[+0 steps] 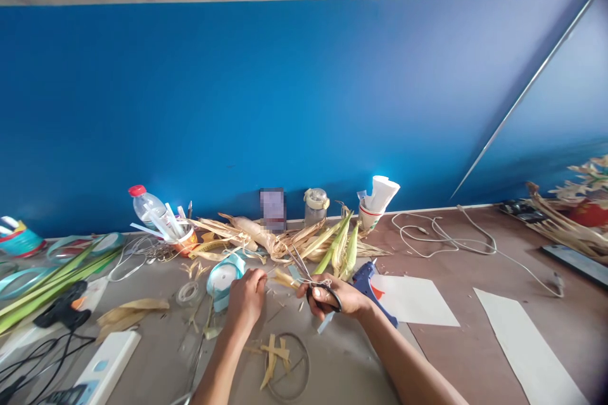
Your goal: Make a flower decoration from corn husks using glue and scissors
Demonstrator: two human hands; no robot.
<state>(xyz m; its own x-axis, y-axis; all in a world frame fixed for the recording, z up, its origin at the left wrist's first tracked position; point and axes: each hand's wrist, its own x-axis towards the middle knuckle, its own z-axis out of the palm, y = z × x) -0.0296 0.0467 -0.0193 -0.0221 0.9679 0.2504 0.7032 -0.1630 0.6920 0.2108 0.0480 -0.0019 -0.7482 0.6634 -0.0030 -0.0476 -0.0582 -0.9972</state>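
Observation:
My right hand (pixel 349 299) is closed round a pair of black-handled scissors (pixel 338 302), whose blades point up and away to the left. Beside those fingers are a strip of dried corn husk (pixel 284 278) and a bit of light blue ribbon (pixel 294 272); whether the hand grips them too is unclear. My left hand (pixel 247 296) has its fingers drawn together, and what they hold, if anything, is hidden. Just left of it stands a roll of light blue ribbon (pixel 223 278). Cut husk pieces (pixel 275 354) and a wire ring (pixel 306 367) lie between my forearms.
Corn husks (pixel 256 234) are heaped along the blue partition (pixel 304 107). A blue glue gun (pixel 365 281) rests near white paper (pixel 413 300). A jar (pixel 316 205), paper cup (pixel 370 218) and bottle (pixel 147 205) stand behind. A power strip (pixel 109 364) and cables occupy the left.

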